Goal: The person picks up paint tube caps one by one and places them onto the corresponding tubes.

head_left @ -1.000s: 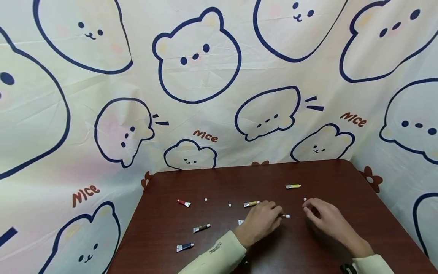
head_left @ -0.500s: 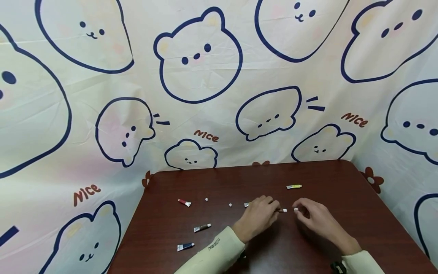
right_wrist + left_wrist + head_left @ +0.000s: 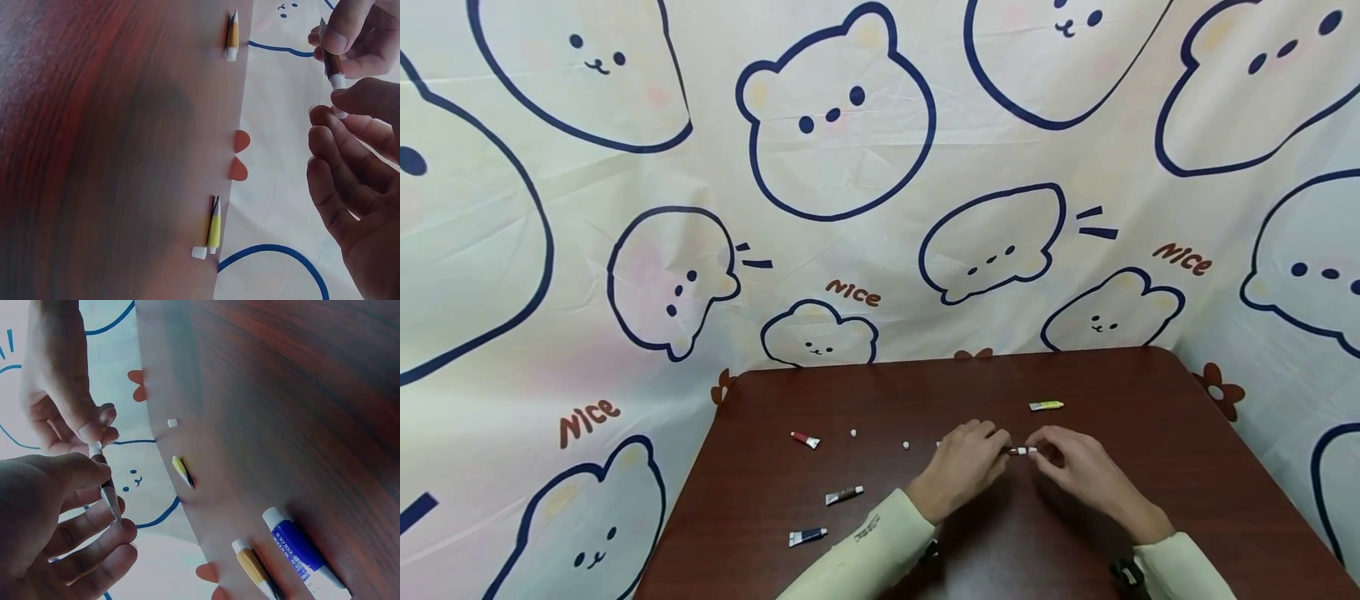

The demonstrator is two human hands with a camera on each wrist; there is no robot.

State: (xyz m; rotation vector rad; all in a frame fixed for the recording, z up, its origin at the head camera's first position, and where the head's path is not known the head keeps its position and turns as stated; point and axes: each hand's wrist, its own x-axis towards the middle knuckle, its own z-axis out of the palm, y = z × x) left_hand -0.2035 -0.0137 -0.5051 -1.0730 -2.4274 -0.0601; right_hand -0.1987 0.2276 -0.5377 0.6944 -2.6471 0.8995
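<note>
My left hand (image 3: pixel 962 468) pinches a small brown paint tube (image 3: pixel 105 478) between thumb and fingers, its white end pointing at my right hand. In the right wrist view the tube's crimped tail (image 3: pixel 323 30) sticks out past the left thumb. My right hand (image 3: pixel 1086 471) pinches a small white cap (image 3: pixel 339 113) between thumb and forefinger, right at the tube's white end. The two hands are close together over the table, fingertips nearly meeting. The right fingers partly hide the cap.
On the dark wooden table (image 3: pixel 1022 550) lie red (image 3: pixel 805 440), dark brown (image 3: pixel 845 495), dark blue (image 3: pixel 807 537) and yellow (image 3: pixel 1047 406) tubes. Ochre (image 3: pixel 252 565) and bright blue (image 3: pixel 303 556) tubes show in the left wrist view. Loose white caps (image 3: pixel 853 433) lie about. A printed cloth (image 3: pixel 835 250) hangs behind.
My right hand has moved left with the white cap, up to the brown tube's end. My left hand has shifted slightly left and away from me with the tube.
</note>
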